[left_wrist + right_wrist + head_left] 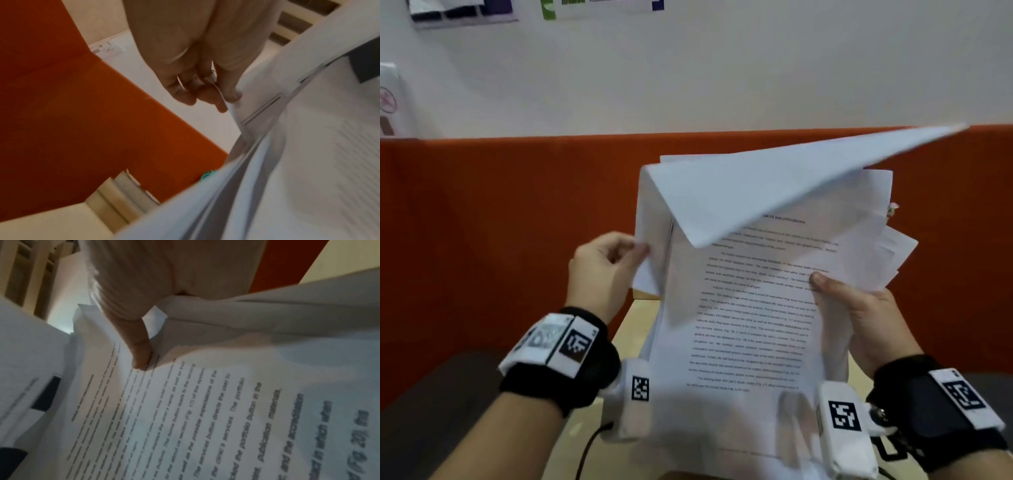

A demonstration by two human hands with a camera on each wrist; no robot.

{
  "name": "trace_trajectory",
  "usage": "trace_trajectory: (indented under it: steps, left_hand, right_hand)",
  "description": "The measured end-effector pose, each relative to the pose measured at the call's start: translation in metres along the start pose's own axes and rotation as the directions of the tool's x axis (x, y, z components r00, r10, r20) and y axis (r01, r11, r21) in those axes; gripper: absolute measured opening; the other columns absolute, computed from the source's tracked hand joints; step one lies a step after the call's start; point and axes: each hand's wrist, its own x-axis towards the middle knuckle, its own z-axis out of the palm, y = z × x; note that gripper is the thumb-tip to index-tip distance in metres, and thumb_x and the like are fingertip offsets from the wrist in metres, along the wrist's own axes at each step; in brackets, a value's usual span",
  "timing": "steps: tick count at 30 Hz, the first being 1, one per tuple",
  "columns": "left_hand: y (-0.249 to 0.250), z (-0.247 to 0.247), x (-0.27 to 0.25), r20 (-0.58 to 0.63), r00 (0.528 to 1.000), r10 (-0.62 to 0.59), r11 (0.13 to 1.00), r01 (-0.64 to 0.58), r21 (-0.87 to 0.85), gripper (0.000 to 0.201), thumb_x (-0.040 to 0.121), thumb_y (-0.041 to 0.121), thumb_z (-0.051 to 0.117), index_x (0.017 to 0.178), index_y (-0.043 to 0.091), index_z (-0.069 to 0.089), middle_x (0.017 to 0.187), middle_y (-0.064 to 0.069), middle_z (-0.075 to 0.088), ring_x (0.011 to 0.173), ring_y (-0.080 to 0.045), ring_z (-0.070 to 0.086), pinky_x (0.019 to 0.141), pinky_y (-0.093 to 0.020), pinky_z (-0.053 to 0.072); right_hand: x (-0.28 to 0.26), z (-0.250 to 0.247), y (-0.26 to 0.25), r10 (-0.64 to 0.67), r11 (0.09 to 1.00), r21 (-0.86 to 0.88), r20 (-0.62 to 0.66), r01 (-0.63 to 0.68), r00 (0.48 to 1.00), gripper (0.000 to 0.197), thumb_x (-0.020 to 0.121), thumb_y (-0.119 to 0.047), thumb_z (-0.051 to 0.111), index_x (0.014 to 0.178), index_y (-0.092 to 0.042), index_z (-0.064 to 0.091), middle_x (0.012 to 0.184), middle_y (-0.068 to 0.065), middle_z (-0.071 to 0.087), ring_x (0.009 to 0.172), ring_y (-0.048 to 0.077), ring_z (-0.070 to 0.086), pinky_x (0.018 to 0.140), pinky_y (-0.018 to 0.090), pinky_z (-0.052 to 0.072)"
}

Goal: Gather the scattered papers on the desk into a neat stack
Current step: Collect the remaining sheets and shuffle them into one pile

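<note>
Black wrist bands (571,359) carrying white coded tags are being worn on both forearms at the bottom of the head view, with a white camera unit (842,428) mounted on the inner side of each wrist. Between them, a sheaf of papers (750,325) is being held up in the air above the pale surface (626,329), in front of an orange partition (500,222). The left edge of the sheaf is being pinched by the left hand (604,270); in the left wrist view its fingers (205,95) are being curled behind the sheets while the thumb is being pressed on the front. The right edge is being gripped by the right hand (859,315), whose thumb (139,353) is being laid flat across the printed top page, with the other fingers hidden behind the sheets. One blank sheet (774,192) is being folded forward and to the right over the top of the sheaf, its far corner blurred. Further loose sheets are being fanned out unevenly behind the right edge. A white wall (688,68) with partly visible posters is being shown above the partition.
</note>
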Motion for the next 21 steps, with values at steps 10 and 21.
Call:
trace_trajectory:
  steps: [10,21]
  left_hand:
    - [0.022,0.011,-0.002,0.396,0.915,-0.080,0.922,0.219,-0.320,0.106,0.050,0.077,0.069,0.141,0.038,0.032,0.135,0.013,0.058,0.117,-0.003,0.061,0.095,-0.040,0.052]
    - [0.045,0.024,-0.010,0.060,0.998,-0.013,0.956,0.030,-0.290,0.074,0.069,0.009,0.081,0.127,0.029,0.041,0.119,0.006,0.062,0.110,-0.012,0.063,0.094,-0.045,0.054]
  right_hand:
    - [-0.002,0.009,-0.002,-0.052,0.999,0.012,0.061,0.052,0.997,0.026,0.070,-0.004,0.071,0.095,-0.011,0.072,0.091,0.004,0.079,0.080,0.018,0.076,0.068,0.028,0.060]
    - [-0.003,0.033,-0.028,-0.225,0.971,-0.071,0.029,0.227,0.974,0.028,0.081,-0.002,0.069,0.106,-0.013,0.066,0.084,-0.009,0.077,0.078,0.004,0.074,0.061,0.014,0.055]
